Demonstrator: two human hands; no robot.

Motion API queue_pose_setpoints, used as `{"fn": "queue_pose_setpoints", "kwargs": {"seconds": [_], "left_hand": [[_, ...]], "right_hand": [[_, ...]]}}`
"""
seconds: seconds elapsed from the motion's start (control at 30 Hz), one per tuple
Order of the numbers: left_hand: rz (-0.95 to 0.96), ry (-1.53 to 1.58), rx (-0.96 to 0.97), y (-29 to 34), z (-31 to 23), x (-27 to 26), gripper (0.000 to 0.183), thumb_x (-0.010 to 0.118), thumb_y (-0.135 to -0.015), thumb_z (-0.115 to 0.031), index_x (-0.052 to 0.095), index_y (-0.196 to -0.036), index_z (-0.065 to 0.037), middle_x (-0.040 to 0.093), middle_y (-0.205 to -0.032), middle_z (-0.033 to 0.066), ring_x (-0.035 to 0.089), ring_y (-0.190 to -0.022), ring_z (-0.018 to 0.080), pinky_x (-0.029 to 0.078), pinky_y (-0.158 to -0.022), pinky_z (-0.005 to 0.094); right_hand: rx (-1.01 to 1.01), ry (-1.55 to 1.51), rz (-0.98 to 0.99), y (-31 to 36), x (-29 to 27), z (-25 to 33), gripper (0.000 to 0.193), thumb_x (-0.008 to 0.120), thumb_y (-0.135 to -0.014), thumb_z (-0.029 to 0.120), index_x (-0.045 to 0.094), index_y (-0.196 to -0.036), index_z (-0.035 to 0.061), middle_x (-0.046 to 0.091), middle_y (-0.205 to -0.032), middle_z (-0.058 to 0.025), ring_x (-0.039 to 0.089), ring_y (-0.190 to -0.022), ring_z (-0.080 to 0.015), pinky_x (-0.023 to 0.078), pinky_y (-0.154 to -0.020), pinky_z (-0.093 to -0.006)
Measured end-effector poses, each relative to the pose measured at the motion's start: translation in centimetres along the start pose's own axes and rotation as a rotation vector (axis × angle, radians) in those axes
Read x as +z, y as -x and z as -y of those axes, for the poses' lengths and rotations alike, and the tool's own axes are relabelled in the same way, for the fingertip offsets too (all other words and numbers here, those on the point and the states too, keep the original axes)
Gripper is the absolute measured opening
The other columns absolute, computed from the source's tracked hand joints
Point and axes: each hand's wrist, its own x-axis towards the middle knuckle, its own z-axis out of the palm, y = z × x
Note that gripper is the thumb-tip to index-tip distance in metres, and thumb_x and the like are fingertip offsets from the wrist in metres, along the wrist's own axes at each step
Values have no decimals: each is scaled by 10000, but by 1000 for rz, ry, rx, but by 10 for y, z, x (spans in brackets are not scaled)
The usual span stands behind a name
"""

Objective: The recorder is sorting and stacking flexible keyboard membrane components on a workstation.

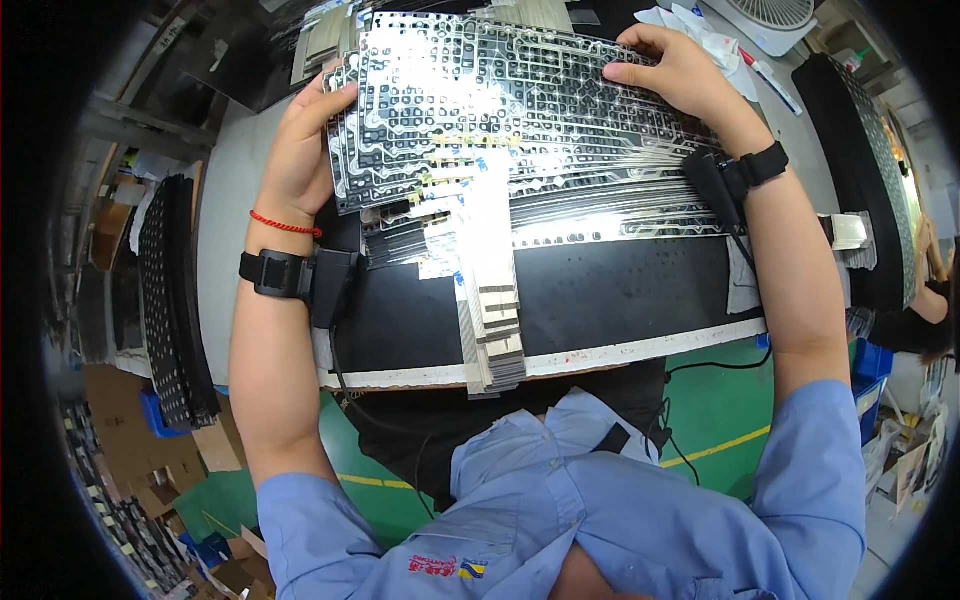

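Note:
A stack of clear keyboard membrane sheets [560,110] with black and silver circuit tracks lies before me, its upper layers fanned and raised toward the far side. My left hand [303,140] grips the left edge, thumb on top and other fingers mostly hidden behind. At the far right corner, my right hand [680,78] holds the edge between thumb and fingers. Pale ribbon tails [490,270] run from the sheets toward me, bunched together and hanging past the table's front edge. More sheets [600,225] lie flat underneath, nearest me.
A black mat [620,290] covers part of the white-edged table. Dark dotted panels stand at the left [170,300] and right [860,180]. A white fan [770,20], a marker pen [775,85] and crumpled paper [700,35] are at the far right. Another person's arm [932,290] shows at the right rim.

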Motion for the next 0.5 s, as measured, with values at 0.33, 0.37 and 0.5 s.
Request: {"fn": "queue_pose_setpoints", "kwargs": {"seconds": [0.33, 0.37, 0.5], "left_hand": [[-82, -48, -4, -5, 5, -2, 339, 567, -975, -93, 522, -1290, 24, 695, -1106, 112, 701, -913, 141, 584, -792, 270], [-80, -51, 2, -5, 6, -3, 343, 564, -977, -94, 517, -1295, 26, 694, -1107, 114, 702, -913, 142, 584, -793, 270], [-82, -82, -7, -4, 6, -2, 364, 563, -972, -83, 499, -1312, 32, 685, -1126, 124, 701, -929, 147, 583, -797, 267]], "right_hand": [[9, -5, -4, 0, -3, -5, 357, 808, -805, 316, 687, -988, 34, 669, -867, -26, 605, -798, -113, 481, -732, -257], [30, -2, 9, 0, -3, -4, 358, 809, -804, 311, 686, -992, 32, 670, -874, -27, 606, -803, -112, 482, -735, -257], [100, 1, 13, 1, -6, 3, 302, 797, -818, 231, 673, -1003, 26, 664, -886, -17, 595, -824, -109, 475, -768, -268]]}}
